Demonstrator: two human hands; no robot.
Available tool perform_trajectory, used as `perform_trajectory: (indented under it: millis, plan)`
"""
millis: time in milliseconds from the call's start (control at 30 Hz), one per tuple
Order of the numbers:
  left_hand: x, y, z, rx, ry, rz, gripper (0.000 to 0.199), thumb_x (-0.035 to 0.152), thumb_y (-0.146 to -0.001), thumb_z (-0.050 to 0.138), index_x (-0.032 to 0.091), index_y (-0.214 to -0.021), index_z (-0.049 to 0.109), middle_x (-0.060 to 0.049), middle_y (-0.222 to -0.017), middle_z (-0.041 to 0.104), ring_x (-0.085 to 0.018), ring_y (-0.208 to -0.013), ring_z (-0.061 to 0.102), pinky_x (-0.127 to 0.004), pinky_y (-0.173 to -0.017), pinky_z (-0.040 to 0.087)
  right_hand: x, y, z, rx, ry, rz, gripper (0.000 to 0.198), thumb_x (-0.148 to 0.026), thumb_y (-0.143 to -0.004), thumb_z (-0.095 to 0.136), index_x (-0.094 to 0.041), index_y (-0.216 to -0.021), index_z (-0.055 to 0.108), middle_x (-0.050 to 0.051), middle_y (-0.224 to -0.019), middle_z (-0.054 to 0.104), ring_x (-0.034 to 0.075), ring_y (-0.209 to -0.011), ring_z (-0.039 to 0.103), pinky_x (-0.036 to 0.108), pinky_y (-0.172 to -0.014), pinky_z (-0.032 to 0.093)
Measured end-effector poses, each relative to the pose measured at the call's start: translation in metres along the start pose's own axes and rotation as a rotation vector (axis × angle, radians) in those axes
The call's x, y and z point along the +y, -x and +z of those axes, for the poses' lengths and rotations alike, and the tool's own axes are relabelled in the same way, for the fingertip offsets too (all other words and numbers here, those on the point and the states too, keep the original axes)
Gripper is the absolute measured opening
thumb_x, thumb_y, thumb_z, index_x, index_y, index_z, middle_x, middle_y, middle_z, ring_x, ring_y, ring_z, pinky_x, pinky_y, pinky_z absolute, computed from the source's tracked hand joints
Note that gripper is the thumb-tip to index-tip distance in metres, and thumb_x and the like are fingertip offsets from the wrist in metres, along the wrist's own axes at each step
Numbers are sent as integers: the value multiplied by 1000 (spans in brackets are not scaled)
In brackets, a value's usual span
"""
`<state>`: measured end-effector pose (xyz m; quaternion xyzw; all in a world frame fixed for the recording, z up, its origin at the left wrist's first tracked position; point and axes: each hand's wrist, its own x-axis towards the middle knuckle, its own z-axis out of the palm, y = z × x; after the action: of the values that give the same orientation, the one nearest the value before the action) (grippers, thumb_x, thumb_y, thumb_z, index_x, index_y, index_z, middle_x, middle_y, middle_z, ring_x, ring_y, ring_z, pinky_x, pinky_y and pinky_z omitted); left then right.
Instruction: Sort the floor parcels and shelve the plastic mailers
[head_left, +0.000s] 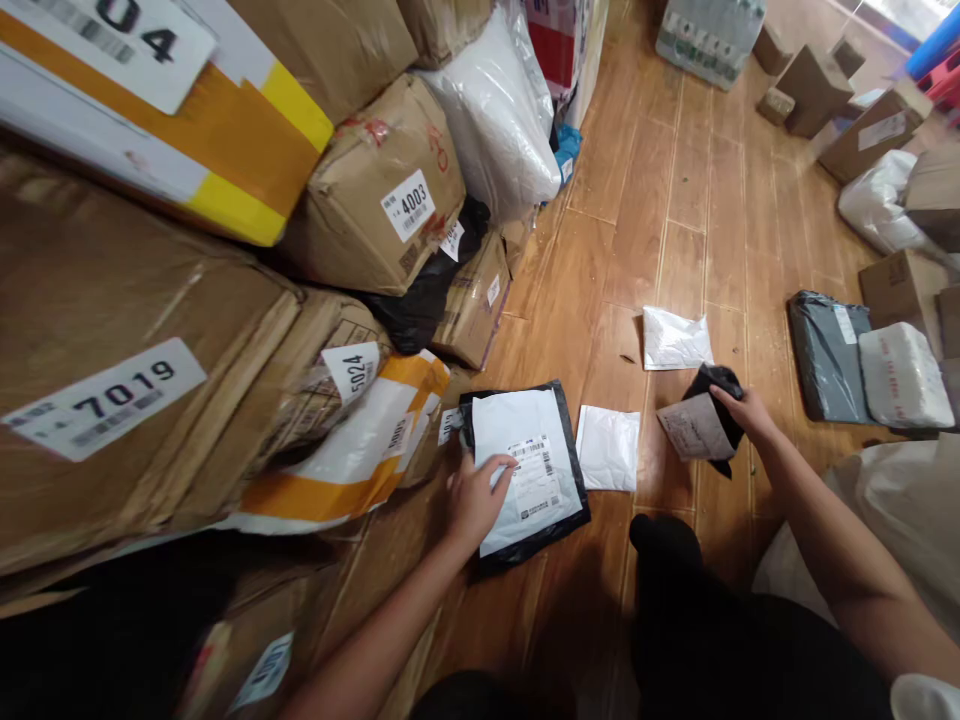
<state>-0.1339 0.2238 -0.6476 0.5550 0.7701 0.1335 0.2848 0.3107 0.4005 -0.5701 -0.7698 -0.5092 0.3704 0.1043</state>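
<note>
Left hand [472, 500] fingers spread flat on white mailer [525, 465], right hand [742, 412] fingers gripping small black parcel [709, 420]

Place: a parcel sorting depot
Evidence: brown cardboard boxes with numbered white labels [390, 190] are piling up; grey plastic mailer bags [829, 355] are lying on the wooden plank floor [675, 230]

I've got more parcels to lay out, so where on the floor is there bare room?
Bare floor runs beyond the small white pouch, between the white sack and the grey mailer. A narrow strip lies before the black mailer. The left is crowded with stacked cartons.
</note>
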Motion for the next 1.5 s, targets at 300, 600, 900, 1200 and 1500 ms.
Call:
perform_trajectory:
  millis: [300,600,900,1200,1500]
  plan:
    - [-10,-9,1,-56,201,-42,29,39,-88,54,26,-94,79,-7,-104,73,-25,-103,67,-37,-94,49,-54,75,183,-450,293,-1355,29,-24,-98,47,-27,-116,70,7,-83,72,21,-81,65,35,-76,49]
    - [-10,-11,0,-67,199,-49,32,44,-87,54,26,-95,79,-7,-104,75,-27,-104,68,-38,-94,49,-65,42,174,-25,523,-899,56,-44,-86,68,-11,-129,58,21,-120,61,36,-114,52,50,-100,45]
    - [-12,-13,0,-80,248,-51,30,44,-87,55,25,-92,78,-6,-102,75,-26,-103,68,-39,-96,48,-17,54,189,-153,271,-139,78,-40,-72,82,-10,-132,42,15,-106,67,30,-99,65,41,-90,52]
    - [-11,-11,-5,-83,277,-17,26,40,-84,57,26,-90,77,-5,-99,75,-26,-100,70,-40,-94,51,-101,42,155,-554,577,-429,26,-21,-67,85,-20,-67,58,-2,-68,56,15,-66,52,28,-62,34]
    - [-11,-21,-8,-124,411,-124,60,55,-91,30,21,-90,79,-10,-106,79,-32,-112,68,-47,-106,48,-72,109,196,-237,399,-1822,27,-21,-100,51,-20,-77,64,3,-72,56,19,-75,45,34,-69,32]
